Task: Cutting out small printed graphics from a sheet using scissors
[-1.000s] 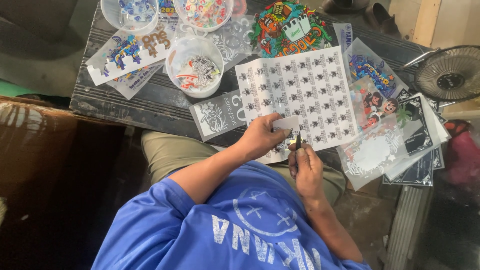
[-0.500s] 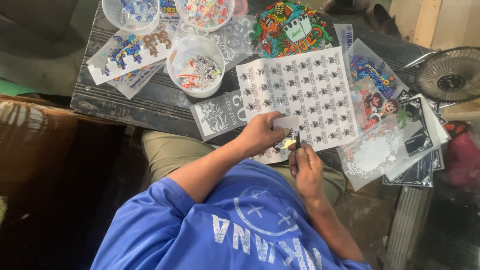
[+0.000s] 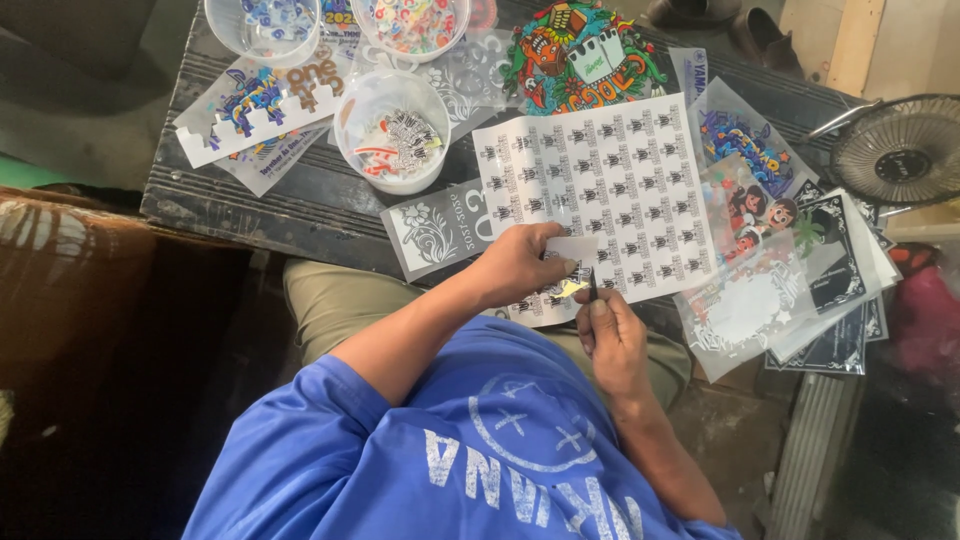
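A white sticker sheet (image 3: pixel 610 185) with rows of small black designs lies on the dark table (image 3: pixel 250 215) in front of me. My left hand (image 3: pixel 518 266) holds down the sheet's near edge, with the fingers curled over a lifted white flap. My right hand (image 3: pixel 612 338) is just below it and pinches a thin dark tool (image 3: pixel 592 290). The tool's tip meets the sheet beside a small yellowish piece (image 3: pixel 570 289). The two hands almost touch at the fingertips.
A clear bowl (image 3: pixel 392 130) of small cut stickers stands left of the sheet, with two more bowls (image 3: pixel 262 20) at the far edge. Colourful sticker cutouts (image 3: pixel 585 50) and a stack of printed sheets (image 3: pixel 800 280) lie around it. A small fan (image 3: pixel 900 150) sits at right.
Both hands stay at the sheet's near edge. The right hand with the tool has shifted only slightly against the sheet.
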